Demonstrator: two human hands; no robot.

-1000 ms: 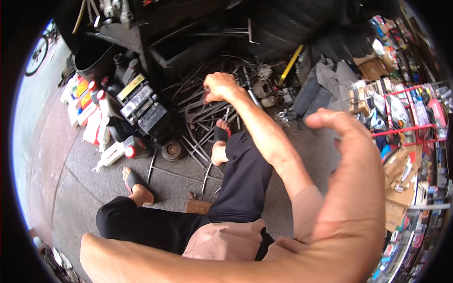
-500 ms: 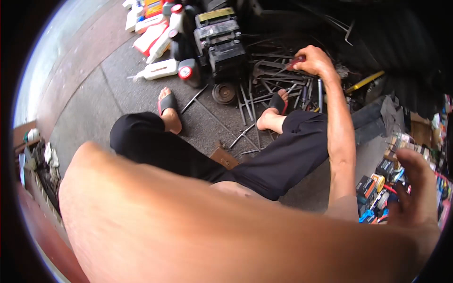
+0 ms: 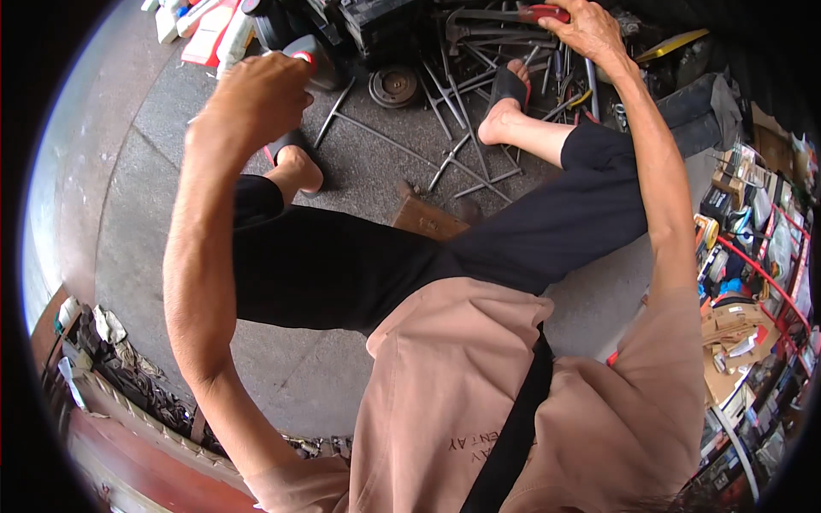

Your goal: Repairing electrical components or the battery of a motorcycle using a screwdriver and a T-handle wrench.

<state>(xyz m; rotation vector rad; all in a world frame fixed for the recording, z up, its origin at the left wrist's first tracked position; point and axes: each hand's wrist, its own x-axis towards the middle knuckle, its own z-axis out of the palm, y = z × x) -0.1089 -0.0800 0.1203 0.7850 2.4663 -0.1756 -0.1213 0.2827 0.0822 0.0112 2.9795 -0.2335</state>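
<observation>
My right hand (image 3: 586, 32) is closed on a red-handled tool (image 3: 547, 14) at the upper right, just above a pile of metal wrenches and rods (image 3: 466, 73) on the floor; the tool's far end blends into the pile. My left hand (image 3: 261, 98) is raised at the upper left with its fingers curled, in front of a grey jug with a red cap (image 3: 321, 73); whatever its fingers may hold is hidden. A round metal part (image 3: 393, 85) lies between the hands. A wooden block (image 3: 425, 221) rests between my legs.
Plastic bottles (image 3: 205, 34) and black batteries (image 3: 363, 26) stand at the top. A yellow-handled item (image 3: 671, 43) and grey cloth (image 3: 710, 111) lie at the right. Cluttered shelving (image 3: 753, 299) runs down the right rim; scrap (image 3: 120, 342) lines the lower left. My sandalled feet (image 3: 505, 103) touch the floor.
My left arm has swung from across the lower view to the upper left. The red-handled tool appeared in my right hand, which has risen in the picture. The view has shifted.
</observation>
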